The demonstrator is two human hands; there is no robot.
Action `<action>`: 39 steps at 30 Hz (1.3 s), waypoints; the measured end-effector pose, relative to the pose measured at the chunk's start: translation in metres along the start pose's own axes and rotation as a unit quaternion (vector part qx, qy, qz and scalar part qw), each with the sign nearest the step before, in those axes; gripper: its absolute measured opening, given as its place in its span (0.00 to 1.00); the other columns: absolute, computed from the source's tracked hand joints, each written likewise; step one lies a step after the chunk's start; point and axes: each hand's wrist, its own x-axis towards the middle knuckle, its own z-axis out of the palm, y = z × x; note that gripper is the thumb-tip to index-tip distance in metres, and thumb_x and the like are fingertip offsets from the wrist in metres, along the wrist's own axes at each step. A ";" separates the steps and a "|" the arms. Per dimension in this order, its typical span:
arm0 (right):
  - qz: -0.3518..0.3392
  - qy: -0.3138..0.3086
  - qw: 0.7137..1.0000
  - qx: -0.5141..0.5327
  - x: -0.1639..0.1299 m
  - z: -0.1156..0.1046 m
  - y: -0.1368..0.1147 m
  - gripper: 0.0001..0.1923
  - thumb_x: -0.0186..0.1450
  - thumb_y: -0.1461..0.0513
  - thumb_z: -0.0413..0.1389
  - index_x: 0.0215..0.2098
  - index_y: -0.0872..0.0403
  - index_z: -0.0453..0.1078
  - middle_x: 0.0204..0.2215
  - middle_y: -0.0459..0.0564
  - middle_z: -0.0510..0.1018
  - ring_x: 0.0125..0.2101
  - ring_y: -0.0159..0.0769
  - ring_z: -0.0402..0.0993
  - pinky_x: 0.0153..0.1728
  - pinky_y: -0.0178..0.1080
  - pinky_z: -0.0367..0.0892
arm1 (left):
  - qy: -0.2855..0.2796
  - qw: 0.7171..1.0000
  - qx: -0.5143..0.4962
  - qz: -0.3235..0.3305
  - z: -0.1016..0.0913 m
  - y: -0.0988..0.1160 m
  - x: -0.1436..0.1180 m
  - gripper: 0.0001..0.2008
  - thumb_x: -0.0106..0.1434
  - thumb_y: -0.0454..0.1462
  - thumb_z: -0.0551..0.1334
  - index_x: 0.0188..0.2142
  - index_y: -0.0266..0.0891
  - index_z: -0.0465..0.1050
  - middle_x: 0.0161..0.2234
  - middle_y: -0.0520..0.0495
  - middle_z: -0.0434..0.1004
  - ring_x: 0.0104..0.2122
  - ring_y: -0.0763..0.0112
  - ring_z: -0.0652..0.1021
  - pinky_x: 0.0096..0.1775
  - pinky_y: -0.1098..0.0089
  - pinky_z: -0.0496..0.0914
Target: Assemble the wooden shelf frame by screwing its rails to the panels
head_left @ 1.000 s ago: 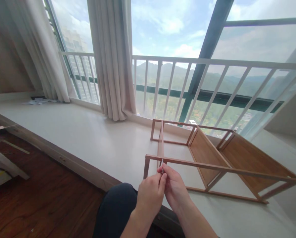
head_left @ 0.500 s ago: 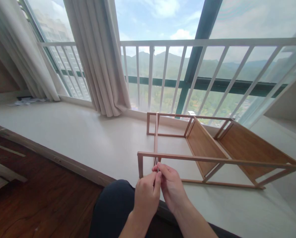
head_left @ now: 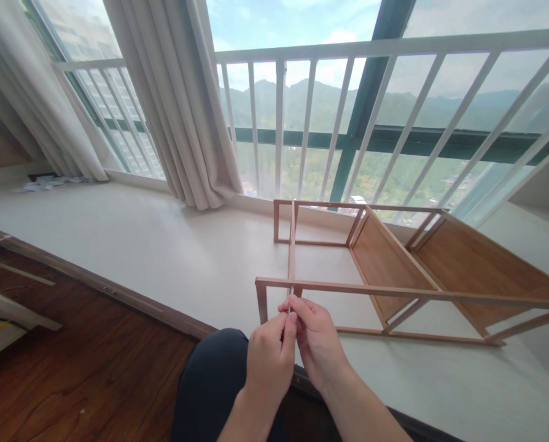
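Note:
A brown wooden shelf frame (head_left: 389, 255) lies on its side on the white window ledge (head_left: 164, 245). Both my hands are together at the near left end of it, beside the joint where a crossbar (head_left: 292, 245) meets the near rail (head_left: 348, 288). My left hand (head_left: 269, 353) is closed, thumb and forefinger pinching a thin metal rod (head_left: 290, 309). Just above, the fingertips of my right hand (head_left: 319, 341) are pinched around the same rod, close to the rail. Fingers cover most of the rod, so its full shape is hidden.
A white railing (head_left: 280, 123) and window stand behind the ledge, with a beige curtain (head_left: 182, 110) at left. White papers (head_left: 56, 182) lie on the far left of the ledge. My knee (head_left: 210, 380) is below its edge, above the dark wood floor (head_left: 109, 362).
The view has tilted and shifted slightly. My hands stay at the same joint, both still pinching the rod, with only a small shift of the fingers. The frame stays put.

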 end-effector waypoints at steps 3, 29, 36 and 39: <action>-0.003 0.011 1.000 -0.002 0.000 0.001 0.000 0.22 0.51 0.48 0.72 0.26 0.59 0.78 0.20 0.44 0.69 0.23 0.27 0.62 0.25 0.30 0.60 | 0.000 1.000 -0.011 -0.005 0.000 0.002 0.002 0.25 0.73 0.49 0.45 0.24 0.39 0.63 0.22 0.49 0.70 0.24 0.73 0.67 0.30 0.69 0.53; 0.042 0.026 0.999 0.012 0.013 0.012 -0.002 0.22 0.50 0.51 0.72 0.32 0.60 0.78 0.13 0.41 0.71 0.09 0.26 0.63 0.08 0.27 0.53 | -0.098 0.738 -0.630 -0.220 0.003 0.012 0.022 0.19 0.66 0.46 0.59 0.23 0.37 0.64 0.13 0.59 0.53 0.13 0.83 0.51 0.17 0.78 0.43; 0.089 -0.003 0.996 0.030 0.020 0.010 -0.007 0.24 0.50 0.53 0.73 0.39 0.60 0.78 0.25 0.51 0.82 0.19 0.32 0.74 0.16 0.30 0.64 | -0.185 0.414 -0.855 -0.252 -0.016 0.013 0.025 0.12 0.68 0.33 0.57 0.28 0.39 0.57 0.15 0.62 0.48 0.13 0.84 0.49 0.17 0.81 0.42; 0.073 -0.003 0.997 0.023 0.022 0.011 -0.008 0.24 0.49 0.53 0.74 0.36 0.60 0.78 0.21 0.47 0.79 0.18 0.29 0.72 0.16 0.28 0.63 | -0.195 0.473 -0.822 -0.251 -0.012 0.014 0.025 0.12 0.69 0.37 0.55 0.28 0.39 0.60 0.14 0.61 0.50 0.12 0.83 0.48 0.16 0.80 0.42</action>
